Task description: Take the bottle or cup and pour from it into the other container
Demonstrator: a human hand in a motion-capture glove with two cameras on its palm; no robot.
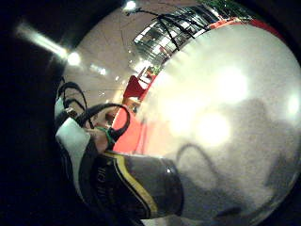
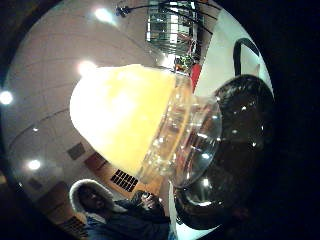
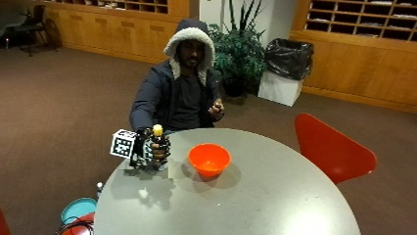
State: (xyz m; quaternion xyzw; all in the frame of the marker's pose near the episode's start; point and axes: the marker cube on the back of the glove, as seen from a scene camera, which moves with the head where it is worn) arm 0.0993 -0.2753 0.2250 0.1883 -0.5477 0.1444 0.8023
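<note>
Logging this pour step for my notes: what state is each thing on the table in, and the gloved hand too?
Bottle: upright, yellow cap on, held just above the table, not yet tipped.
Right hand: fingers curled round the bottle.
Orange cup: upright on the table, open top, apart from the bottle; nothing visible inside.
Table: bears the cup.

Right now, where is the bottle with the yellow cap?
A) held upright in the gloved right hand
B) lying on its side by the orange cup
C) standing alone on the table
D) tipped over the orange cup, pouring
A: in the outside view the gloved right hand holds the bottle upright beside the orange cup, cap on top.
</note>
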